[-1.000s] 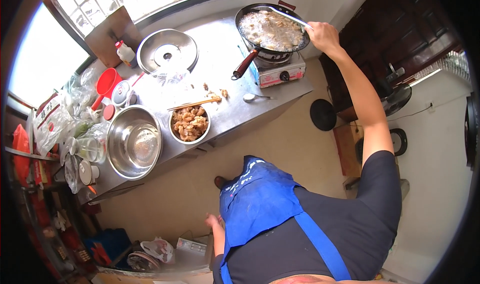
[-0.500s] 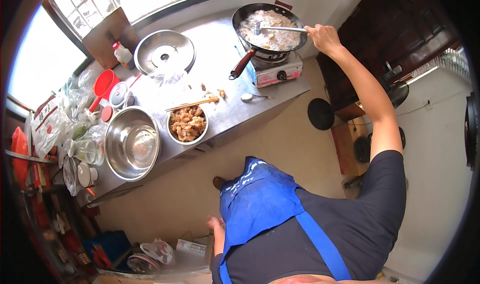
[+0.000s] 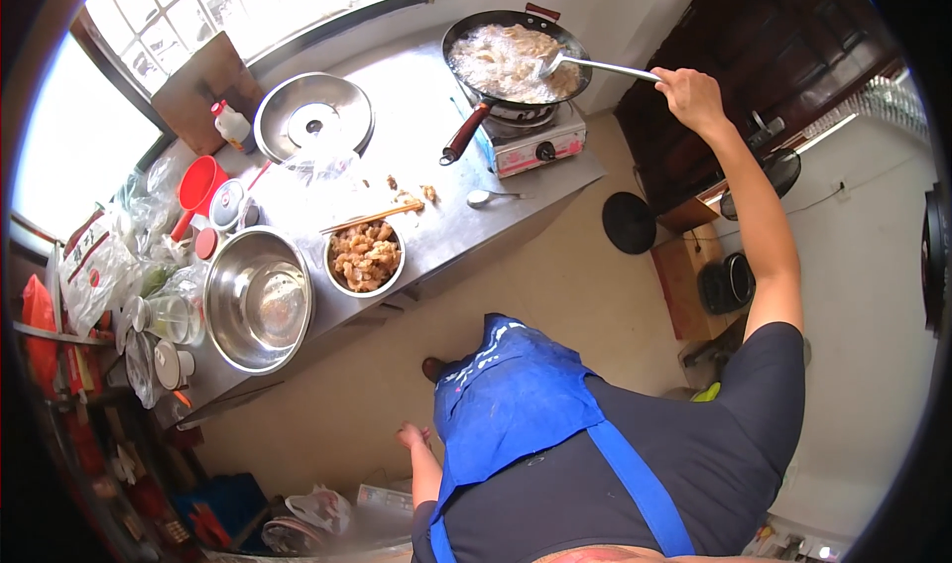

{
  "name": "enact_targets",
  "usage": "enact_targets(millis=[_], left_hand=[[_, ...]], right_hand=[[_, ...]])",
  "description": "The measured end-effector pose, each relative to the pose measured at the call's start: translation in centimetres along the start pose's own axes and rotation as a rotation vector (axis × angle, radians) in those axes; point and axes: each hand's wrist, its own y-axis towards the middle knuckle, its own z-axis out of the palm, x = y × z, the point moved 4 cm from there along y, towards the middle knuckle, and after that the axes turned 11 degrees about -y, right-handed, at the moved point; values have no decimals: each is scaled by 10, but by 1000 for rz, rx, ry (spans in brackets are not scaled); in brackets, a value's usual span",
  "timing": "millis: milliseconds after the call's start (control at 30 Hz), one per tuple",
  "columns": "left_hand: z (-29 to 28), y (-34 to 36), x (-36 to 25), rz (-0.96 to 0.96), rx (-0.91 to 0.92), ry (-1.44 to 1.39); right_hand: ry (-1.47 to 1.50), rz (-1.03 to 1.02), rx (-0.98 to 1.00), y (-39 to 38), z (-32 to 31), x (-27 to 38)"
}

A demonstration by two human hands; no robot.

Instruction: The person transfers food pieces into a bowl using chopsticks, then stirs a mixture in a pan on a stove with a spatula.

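My right hand (image 3: 691, 97) is closed round the end of a long metal spatula (image 3: 610, 66). The spatula's head dips into the right part of a dark frying pan (image 3: 570, 33), where pale food pieces (image 3: 501, 57) bubble in foamy oil. That pan has a red-brown handle (image 3: 466, 135) and rests on a portable gas stove (image 3: 540, 147). Low beside my blue apron (image 3: 521, 385), my left hand (image 3: 413, 435) hangs over the floor, its fingers loosely parted and nothing visible in them.
On the metal counter (image 3: 426, 236) are a bowl of browned meat pieces (image 3: 365, 258) with chopsticks (image 3: 372, 216) across it, a large steel basin (image 3: 260, 300), a steel lid (image 3: 312, 117), a spoon (image 3: 486, 198), a red ladle (image 3: 201, 184) and plastic bags. A dark door (image 3: 754, 67) stands at right.
My right hand has moved to the right with the spatula, whose head has shifted from the pan's left part to its right side. My left hand has swung slightly left.
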Motion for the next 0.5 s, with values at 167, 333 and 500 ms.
enact_targets(millis=[167,333,500], left_hand=[[8,-16,-13,-5,-14,54],[7,-17,-14,-65,17,25],[12,-28,-16,-95,4,85]], right_hand=[[104,121,121,1,-25,-32],[61,105,313,19,-57,-38],[70,114,415,24,-42,-28]])
